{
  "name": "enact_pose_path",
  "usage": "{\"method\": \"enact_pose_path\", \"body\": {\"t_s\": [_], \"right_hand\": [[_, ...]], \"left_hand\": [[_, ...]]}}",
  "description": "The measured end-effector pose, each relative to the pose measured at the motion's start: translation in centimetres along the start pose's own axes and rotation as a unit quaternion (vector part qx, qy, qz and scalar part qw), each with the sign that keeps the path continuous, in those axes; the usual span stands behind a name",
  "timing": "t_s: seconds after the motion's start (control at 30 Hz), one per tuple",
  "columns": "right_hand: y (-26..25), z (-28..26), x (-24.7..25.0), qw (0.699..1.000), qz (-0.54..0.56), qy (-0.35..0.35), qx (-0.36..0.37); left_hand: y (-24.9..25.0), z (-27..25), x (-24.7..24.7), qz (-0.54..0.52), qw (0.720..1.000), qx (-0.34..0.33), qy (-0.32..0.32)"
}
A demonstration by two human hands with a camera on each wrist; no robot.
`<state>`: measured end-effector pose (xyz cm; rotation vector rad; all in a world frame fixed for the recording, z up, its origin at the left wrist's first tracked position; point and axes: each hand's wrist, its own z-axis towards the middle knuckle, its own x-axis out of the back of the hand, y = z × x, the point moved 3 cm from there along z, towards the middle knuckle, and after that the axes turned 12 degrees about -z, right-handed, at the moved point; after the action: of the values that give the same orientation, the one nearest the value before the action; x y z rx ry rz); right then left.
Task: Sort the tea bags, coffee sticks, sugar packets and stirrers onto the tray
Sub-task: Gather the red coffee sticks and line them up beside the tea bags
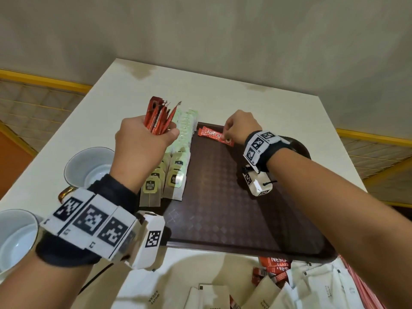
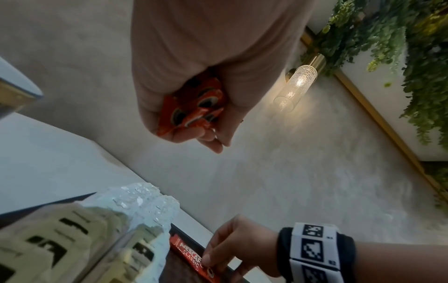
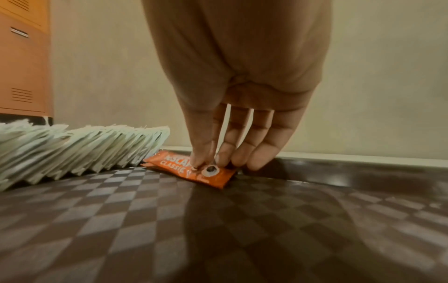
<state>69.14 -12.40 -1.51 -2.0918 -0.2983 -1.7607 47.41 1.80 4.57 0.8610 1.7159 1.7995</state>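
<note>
A dark checkered tray [image 1: 223, 208] lies on the white table. Rows of tea bags [image 1: 178, 161] stand packed along its left side, also seen in the right wrist view [image 3: 84, 145]. My left hand [image 1: 171, 132] is raised above them and grips a bundle of red coffee sticks [image 1: 159, 117] in its fist [image 2: 194, 103]. One red coffee stick [image 1: 211, 135] lies flat at the tray's far edge. My right hand [image 1: 227, 136] pinches its right end against the tray [image 3: 213, 160], thumb on top and fingers behind.
Two white cups [image 1: 91, 166] [image 1: 15, 237] stand left of the tray. White sugar packets [image 1: 323, 286], loose coffee sticks [image 1: 276, 264] and thin red stirrers [image 1: 365, 291] are heaped at the table's near edge. The wall is close behind the table.
</note>
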Motion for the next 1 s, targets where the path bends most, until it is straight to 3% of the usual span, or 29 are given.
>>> {"method": "enact_pose_path", "body": {"t_s": [0.5,1.0], "right_hand": [[-2.1,-0.2,-0.9,0.994,-0.073,-0.012,0.079],[-2.8,0.4,-1.4,0.993,-0.081,0.015,0.082]], "left_hand": [[-1.9,-1.4,0.2,0.022,0.998,0.045,-0.039],[-2.7,-1.6,0.5,0.016,0.998,0.053,-0.036]]}}
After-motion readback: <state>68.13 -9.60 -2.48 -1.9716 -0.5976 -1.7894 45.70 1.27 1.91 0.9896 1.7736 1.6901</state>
